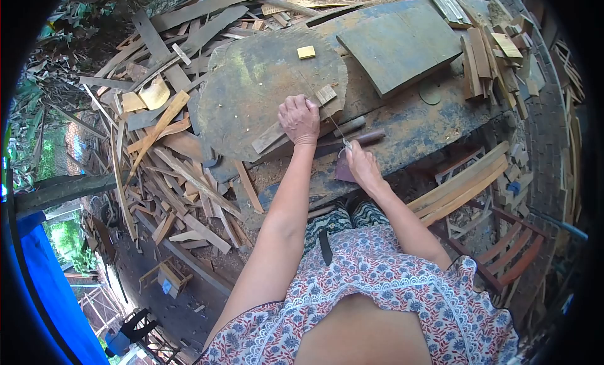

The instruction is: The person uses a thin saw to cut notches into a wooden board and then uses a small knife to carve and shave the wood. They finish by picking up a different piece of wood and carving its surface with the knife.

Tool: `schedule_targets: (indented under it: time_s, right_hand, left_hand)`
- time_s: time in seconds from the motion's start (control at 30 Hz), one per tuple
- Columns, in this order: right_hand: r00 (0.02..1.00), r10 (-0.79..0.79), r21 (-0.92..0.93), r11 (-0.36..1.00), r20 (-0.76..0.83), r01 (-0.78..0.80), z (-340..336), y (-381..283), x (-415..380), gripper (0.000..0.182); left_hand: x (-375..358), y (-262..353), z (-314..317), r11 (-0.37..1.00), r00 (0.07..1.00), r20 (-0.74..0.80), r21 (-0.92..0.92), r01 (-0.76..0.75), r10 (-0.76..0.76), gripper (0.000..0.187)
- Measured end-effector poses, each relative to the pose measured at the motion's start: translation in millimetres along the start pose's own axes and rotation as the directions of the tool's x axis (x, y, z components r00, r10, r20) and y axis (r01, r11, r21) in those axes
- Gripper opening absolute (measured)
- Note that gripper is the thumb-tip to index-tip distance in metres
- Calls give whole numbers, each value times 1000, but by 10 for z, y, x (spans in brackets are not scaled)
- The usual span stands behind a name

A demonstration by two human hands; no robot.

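My left hand is closed over a narrow wooden strip, pressing it on the worn round board. The strip's pale end sticks out past my fingers. My right hand, lower and nearer my body, is wrapped round the grip of a thin-bladed saw. Its slender blade slants up and left across the strip beside my left fingers. Most of the grip is hidden by the hand. A purplish flat piece lies just left of that hand, and a brown rod is above it.
A small yellow block sits on the round board. To its right lies a thick wooden slab on the bench. Scrap wood is heaped at left; more planks and a wooden chair stand at right.
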State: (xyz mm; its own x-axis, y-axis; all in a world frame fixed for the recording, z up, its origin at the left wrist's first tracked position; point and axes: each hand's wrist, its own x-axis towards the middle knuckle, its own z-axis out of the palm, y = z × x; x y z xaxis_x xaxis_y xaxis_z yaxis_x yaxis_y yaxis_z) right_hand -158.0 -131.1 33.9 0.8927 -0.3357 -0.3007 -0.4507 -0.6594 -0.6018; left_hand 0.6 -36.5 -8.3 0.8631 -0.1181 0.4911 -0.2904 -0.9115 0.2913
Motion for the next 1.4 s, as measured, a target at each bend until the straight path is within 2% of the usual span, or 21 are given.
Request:
schedule_targets:
  time_s: [0.33, 0.53, 0.77, 0.83, 1.0, 1.23, 1.4]
  right_hand:
    - [999, -29, -19, 999, -32, 29, -8, -121, 223, 23]
    - [1000, -4, -5, 1000, -13, 4, -16, 3, -77, 23]
    - [997, -37, -30, 999, -61, 35, -18, -157, 234, 22]
    - [999, -28, -25, 999, -24, 27, 12, -69, 155, 23]
    - [1000, 4, -37, 999, -20, -5, 27, 58, -88, 23]
    - [999, -31, -13, 999, -15, 30, -51, -119, 238, 25]
    - [1000, 11, -23, 1000, 25, -11, -40, 77, -77, 24]
  left_hand:
    - [-1, 13, -28, 1000, 1000, -4, -7, -6, 6, 13]
    - [-4, 6, -24, 1000, 1000, -1, 13, -7, 7, 12]
    - [0, 7, -41, 1000, 1000, 4, 10, 1, -1, 12]
    - [-1, 12, -34, 1000, 1000, -14, -30, 3, -3, 12]
    - [-16, 1, -30, 1000, 1000, 0, 0, 11, -11, 12]
    - [-4, 13, -38, 1000, 1000, -13, 14, -8, 8, 12]
    - [10, 12, -28, 1000, 1000, -12, -14, 13, -13, 13]
